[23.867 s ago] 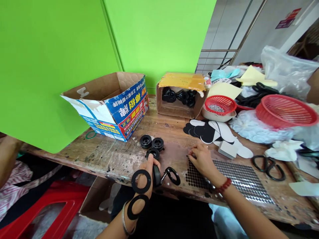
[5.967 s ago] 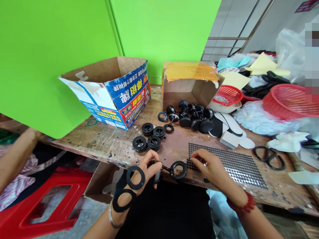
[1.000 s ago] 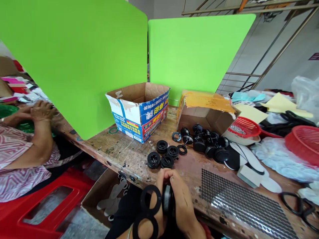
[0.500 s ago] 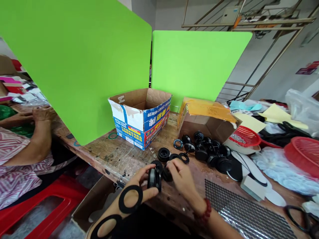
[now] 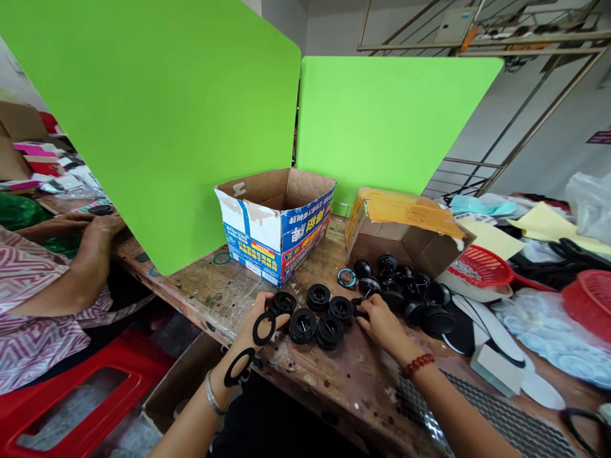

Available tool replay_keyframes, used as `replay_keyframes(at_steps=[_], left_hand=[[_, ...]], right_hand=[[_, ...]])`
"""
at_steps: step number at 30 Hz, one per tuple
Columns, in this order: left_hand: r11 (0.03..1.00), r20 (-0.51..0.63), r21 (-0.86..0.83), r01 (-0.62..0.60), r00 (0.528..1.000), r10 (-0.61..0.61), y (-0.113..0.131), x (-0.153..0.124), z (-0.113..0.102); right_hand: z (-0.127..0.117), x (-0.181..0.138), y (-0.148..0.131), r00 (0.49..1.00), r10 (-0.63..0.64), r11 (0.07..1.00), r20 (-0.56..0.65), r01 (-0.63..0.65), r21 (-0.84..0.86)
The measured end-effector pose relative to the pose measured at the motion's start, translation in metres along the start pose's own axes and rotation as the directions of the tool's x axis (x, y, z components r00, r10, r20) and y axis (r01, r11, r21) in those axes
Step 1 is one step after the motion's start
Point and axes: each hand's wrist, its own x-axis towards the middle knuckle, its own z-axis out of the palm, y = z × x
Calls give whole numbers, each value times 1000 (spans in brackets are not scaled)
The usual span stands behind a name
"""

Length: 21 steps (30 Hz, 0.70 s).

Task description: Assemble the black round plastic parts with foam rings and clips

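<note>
My left hand (image 5: 260,321) is closed round the edge of a round black plastic part (image 5: 282,303), held at the tabletop. Two flat black rings lie over this hand and wrist, one ring (image 5: 264,328) by the thumb and another ring (image 5: 239,367) farther back. Between my hands sit several similar round black parts (image 5: 302,326) with open, spoked centres. My right hand (image 5: 379,321) pinches a thin black ring (image 5: 359,306), partly covered by the fingers. Just beyond it, a pile of black knob-like parts (image 5: 401,280) spills from a tipped carton (image 5: 405,213).
A blue and white carton (image 5: 252,235) stands behind the parts, before green panels (image 5: 191,127). Red baskets (image 5: 482,267), white pads (image 5: 499,369) and a textured mat (image 5: 477,407) occupy the right. At far left, a person's arm (image 5: 71,280) rests near a red stool (image 5: 95,394).
My left hand has lowered its black part from upright to lying at the table beside the others. My right hand has moved right, from the round parts to the thin ring.
</note>
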Motion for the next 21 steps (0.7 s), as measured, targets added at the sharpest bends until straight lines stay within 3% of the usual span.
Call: replay_keyframes(at_steps=[3,7,10,11,13,15,16,18,20,21], left_hand=[[983,-31,184,2,1000,3,-9,9,-3],[965,14,257,-60,998,58,-14,9,-7],[960,47,267,-91,996,81,-10,4,-10],[962,24,256,-92,996,89,-8,2,-10],[979,-79,181,-97,991,112,3,-3,-7],[996,-168,-3,-91,982,89,20,-13,4],[989,-154,-137,-63,987,42,30,-20,13],[913,21,-400,77,997,-75,53,-37,34],[811,242,-530,248,961,-135,73,-57,56],[757,362,-552,349,918,-160,81,-66,66]], right_hand=[[-3,-2,3,997,23,1000,-67,-22,16],[-23,-7,8,968,53,997,-246,-36,71],[-44,-22,11,907,175,956,-382,-64,286],[-51,-30,12,893,255,903,-371,-82,422],[-64,-48,10,879,409,692,-243,-125,711],[-74,-66,3,885,463,434,-57,-170,885],[-78,-74,-1,890,456,323,17,-184,928],[-83,-89,-13,898,417,156,140,-223,962],[-85,-101,-25,906,351,42,238,-269,962],[-86,-106,-30,912,308,4,271,-287,958]])
